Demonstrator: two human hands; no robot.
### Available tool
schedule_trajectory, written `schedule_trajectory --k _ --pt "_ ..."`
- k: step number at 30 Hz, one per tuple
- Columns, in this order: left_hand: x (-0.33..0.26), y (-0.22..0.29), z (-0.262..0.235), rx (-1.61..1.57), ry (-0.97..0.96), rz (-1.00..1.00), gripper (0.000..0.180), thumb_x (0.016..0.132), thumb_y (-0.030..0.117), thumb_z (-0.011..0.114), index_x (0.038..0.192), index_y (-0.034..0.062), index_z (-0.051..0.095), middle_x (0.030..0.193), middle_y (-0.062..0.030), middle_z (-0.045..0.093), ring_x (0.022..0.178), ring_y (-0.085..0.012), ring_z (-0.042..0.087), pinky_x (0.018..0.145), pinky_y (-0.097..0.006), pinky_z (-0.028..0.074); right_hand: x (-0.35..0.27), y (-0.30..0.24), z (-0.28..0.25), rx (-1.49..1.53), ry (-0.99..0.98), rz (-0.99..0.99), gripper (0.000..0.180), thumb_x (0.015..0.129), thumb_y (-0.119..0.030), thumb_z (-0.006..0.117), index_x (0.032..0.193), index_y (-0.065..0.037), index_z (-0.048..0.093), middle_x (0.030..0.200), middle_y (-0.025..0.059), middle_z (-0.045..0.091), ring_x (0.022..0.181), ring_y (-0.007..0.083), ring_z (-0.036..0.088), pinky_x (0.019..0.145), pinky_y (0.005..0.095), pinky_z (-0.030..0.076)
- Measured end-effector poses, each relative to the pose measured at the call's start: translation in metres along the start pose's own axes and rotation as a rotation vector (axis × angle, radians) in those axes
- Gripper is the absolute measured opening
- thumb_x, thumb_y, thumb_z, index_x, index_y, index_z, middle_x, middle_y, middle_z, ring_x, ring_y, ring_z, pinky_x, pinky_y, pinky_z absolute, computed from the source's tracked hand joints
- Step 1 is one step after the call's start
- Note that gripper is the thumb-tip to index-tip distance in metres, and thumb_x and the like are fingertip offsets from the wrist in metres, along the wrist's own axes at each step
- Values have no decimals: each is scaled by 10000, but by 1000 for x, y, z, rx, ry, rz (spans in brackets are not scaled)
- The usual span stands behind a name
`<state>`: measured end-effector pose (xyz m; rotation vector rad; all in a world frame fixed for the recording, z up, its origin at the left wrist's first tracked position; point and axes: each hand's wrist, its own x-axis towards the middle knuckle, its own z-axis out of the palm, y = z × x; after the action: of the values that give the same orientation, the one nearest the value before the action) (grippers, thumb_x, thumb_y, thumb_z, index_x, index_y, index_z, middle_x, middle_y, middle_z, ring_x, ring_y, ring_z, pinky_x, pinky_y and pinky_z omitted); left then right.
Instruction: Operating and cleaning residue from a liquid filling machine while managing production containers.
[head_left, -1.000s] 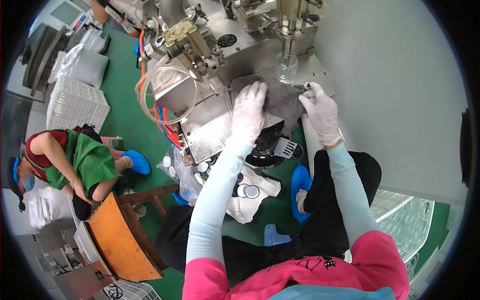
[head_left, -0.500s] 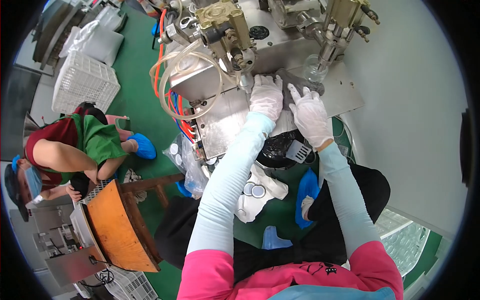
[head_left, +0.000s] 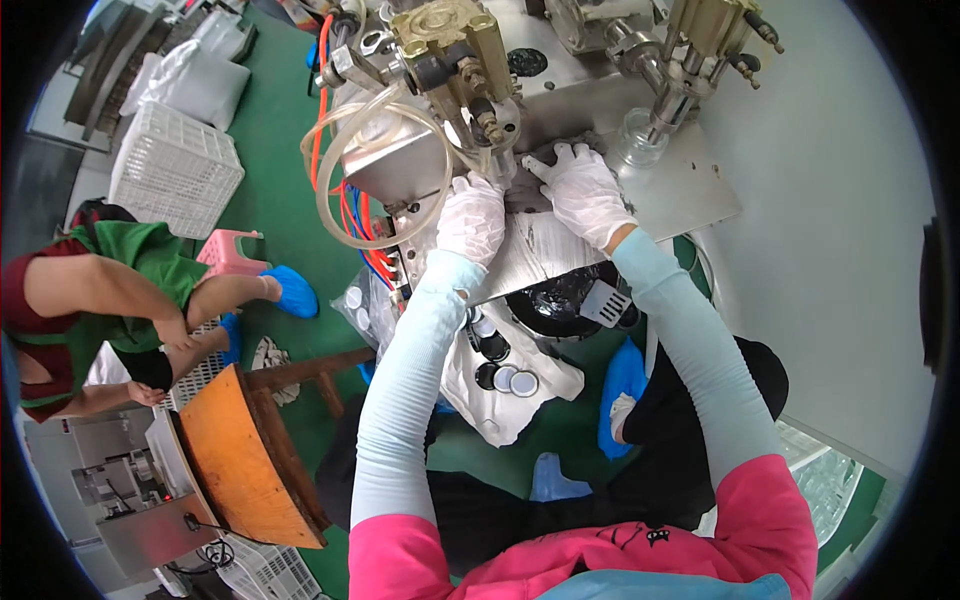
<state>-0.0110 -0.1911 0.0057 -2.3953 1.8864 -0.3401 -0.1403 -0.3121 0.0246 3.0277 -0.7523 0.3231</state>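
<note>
Upper centre of frame: both gloved hands on the steel bench [head_left: 690, 190] under the machine heads. Left hand [head_left: 472, 218] lies knuckles-up on the crinkled white bag [head_left: 545, 255], fingers curled down into it; can't tell if it actually grips the plastic. Right hand [head_left: 583, 190] sits just right of it, fingers spread flat, released, fingertips pressing at the dark gap at the machine base, heel on the bag. The hands are near each other, not touching. Brass-coloured head [head_left: 445, 45] stands directly above the left hand, with clear tubing [head_left: 345, 175] looping off to its left and orange hoses [head_left: 350, 215] running down behind the loop. Clear jar [head_left: 638, 148] stands on the bench upper right of the right hand, under the second head [head_left: 705, 30]. Below the bench edge: a black bag [head_left: 555, 300] and round lids [head_left: 505, 375] on white sheet. Left of frame: another person's arm [head_left: 110, 290], pink stool [head_left: 230, 252], white crate [head_left: 170, 170]. Lower left: orange board [head_left: 245, 460].
</note>
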Motion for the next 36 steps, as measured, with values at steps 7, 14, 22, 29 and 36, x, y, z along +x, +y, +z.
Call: schedule_trajectory --k 7,14,22,29,36 --pt "9 9 -6 -129 -118 -170 210 785 100 497 921 -46 563 919 -161 529 888 -298 539 723 -365 487 10 0 0 20 -46 -13 323 806 -155 498 1108 -210 599 1006 113 534 958 286 513 798 375 427" --pt "9 14 -36 -311 -259 -265 479 730 65 472 1208 71 501 1138 -192 529 1036 -361 509 882 -391 433 6 -3 -8 226 -225 48 354 790 -139 494 1126 -176 600 1126 120 523 1055 316 484 905 406 408" --pt "-47 49 -60 -393 -201 -233 338 735 68 487 1063 75 567 1102 -179 518 1024 -355 493 861 -420 430 -48 -4 -24 358 -251 -93 352 738 -135 576 1087 -133 622 1095 109 541 1048 310 482 921 371 402" --pt "-87 82 -39 -533 127 -214 208 773 77 473 925 22 605 934 -182 561 924 -333 526 797 -422 423 -94 -20 -14 378 -121 -86 254 714 -23 568 953 -62 645 915 116 567 911 300 526 825 372 436" --pt "-115 101 -47 -705 300 -306 270 659 -35 503 906 -26 612 822 -213 601 806 -344 583 731 -391 454 -130 -27 -29 562 -39 -90 232 696 -39 542 904 -56 644 872 166 589 883 327 563 796 394 449"
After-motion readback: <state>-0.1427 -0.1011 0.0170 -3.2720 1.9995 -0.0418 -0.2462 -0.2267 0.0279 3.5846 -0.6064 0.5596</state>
